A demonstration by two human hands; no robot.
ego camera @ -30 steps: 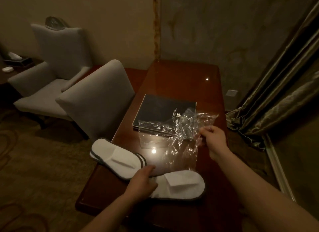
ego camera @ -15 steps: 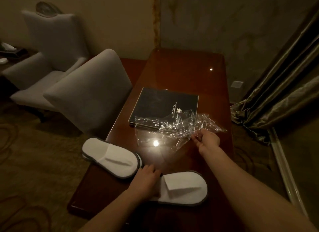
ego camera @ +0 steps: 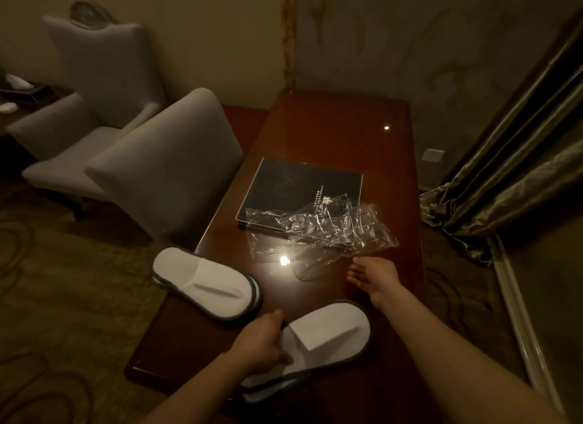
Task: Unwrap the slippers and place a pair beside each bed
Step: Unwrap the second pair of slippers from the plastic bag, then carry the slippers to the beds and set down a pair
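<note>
Two stacks of white slippers with dark trim lie on the near end of a dark red wooden table [ego camera: 331,133]. The left stack [ego camera: 205,281] hangs partly over the table's left edge. My left hand [ego camera: 262,344] grips the heel end of the right stack [ego camera: 331,332], and a second slipper shows underneath it. A crumpled clear plastic wrapper [ego camera: 331,231] lies across the table and the corner of a black folder [ego camera: 303,190]. My right hand [ego camera: 375,275] hovers just in front of the wrapper with its fingers loose and nothing in them.
A grey chair [ego camera: 170,165] stands tight against the table's left side, with a grey armchair [ego camera: 94,86] behind it. A side table with a tissue box [ego camera: 22,89] is at far left. Heavy curtains [ego camera: 520,177] hang on the right. Patterned carpet covers the floor.
My right hand lowered the plastic wrapper onto the table, let go of it and drew back a little. My left hand stayed on the right slipper stack.
</note>
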